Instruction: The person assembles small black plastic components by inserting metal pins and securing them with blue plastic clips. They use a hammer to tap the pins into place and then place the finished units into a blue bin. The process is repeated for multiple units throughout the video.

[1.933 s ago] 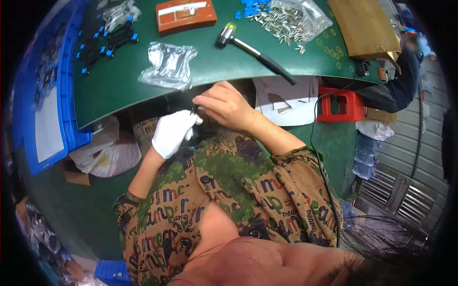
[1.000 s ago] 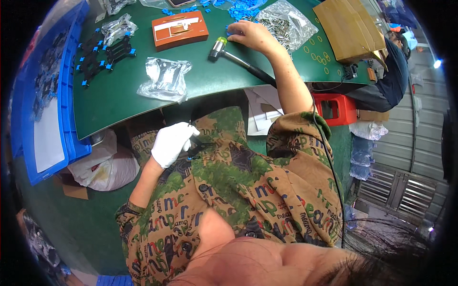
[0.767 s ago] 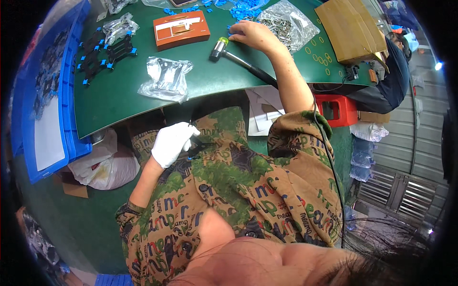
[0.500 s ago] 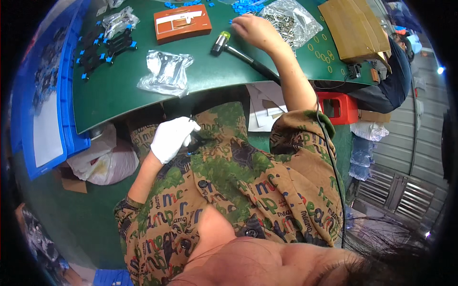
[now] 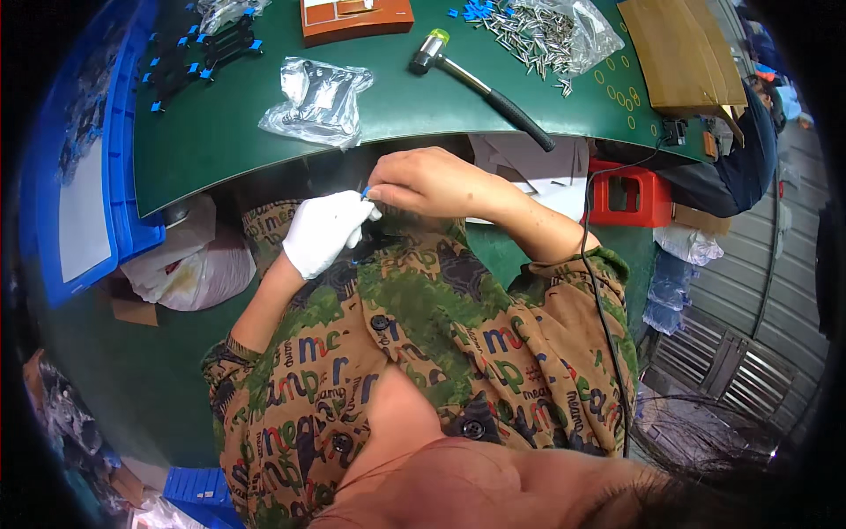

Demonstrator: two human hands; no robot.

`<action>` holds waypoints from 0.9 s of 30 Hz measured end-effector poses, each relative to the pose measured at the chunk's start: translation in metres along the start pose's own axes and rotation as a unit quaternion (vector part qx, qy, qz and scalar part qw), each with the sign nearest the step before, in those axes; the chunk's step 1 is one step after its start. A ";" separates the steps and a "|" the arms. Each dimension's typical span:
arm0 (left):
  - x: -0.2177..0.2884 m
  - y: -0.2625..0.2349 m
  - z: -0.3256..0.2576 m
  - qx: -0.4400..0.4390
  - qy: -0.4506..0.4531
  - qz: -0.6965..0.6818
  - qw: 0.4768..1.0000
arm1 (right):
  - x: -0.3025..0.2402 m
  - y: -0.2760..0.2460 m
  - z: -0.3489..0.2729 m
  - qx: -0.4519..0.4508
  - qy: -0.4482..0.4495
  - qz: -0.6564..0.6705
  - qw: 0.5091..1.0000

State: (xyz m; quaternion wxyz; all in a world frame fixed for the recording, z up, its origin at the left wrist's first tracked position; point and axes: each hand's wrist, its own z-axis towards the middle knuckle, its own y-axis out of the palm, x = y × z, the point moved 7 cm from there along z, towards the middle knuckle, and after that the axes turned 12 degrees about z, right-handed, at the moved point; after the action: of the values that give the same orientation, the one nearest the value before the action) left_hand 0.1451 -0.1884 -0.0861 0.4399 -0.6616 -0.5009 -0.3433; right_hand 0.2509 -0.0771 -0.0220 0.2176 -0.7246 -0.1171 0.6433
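Observation:
My left hand [image 5: 324, 233], in a white glove, is closed on a black part [image 5: 381, 238] above my lap. Most of that part is hidden by the fingers; a small blue spot shows at its lower end. My bare right hand [image 5: 434, 181] meets the left one just below the table edge. Between its thumb and fingertips it pinches a small blue piece [image 5: 366, 191], which touches or nearly touches the gloved fingers. On the green table [image 5: 211, 150], black frames with blue ends [image 5: 233, 48] lie at the far left.
A bagged black part [image 5: 322, 101] lies near the table edge. Behind it are an orange-brown box [image 5: 357, 19] and a black-handled mallet [image 5: 485, 91]. Metal pins [image 5: 538, 40], blue pieces [image 5: 476, 11], rubber rings [image 5: 627, 95] and a cardboard box [image 5: 683, 57] lie right. A blue crate [image 5: 123, 176] stands left.
My right hand has come back from the far side of the table, by the blue pieces and pins, to my left hand, now with a blue piece. The view has shifted slightly.

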 end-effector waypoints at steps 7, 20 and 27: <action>0.001 0.000 -0.003 0.008 0.001 -0.024 1.000 | -0.002 -0.001 0.000 -0.068 0.038 -0.001 0.997; 0.015 0.003 -0.005 -0.005 0.055 0.073 0.996 | -0.011 -0.004 0.006 -0.158 0.044 -0.049 0.985; 0.011 0.010 -0.010 -0.019 0.055 0.048 0.997 | -0.009 0.005 0.004 -0.185 0.059 -0.035 0.980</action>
State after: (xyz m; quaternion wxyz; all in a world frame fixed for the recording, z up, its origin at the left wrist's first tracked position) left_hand 0.1578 -0.1947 -0.0750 0.4700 -0.6731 -0.4373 -0.3671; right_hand 0.2452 -0.0851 -0.0165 0.1088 -0.7843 -0.2460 0.5590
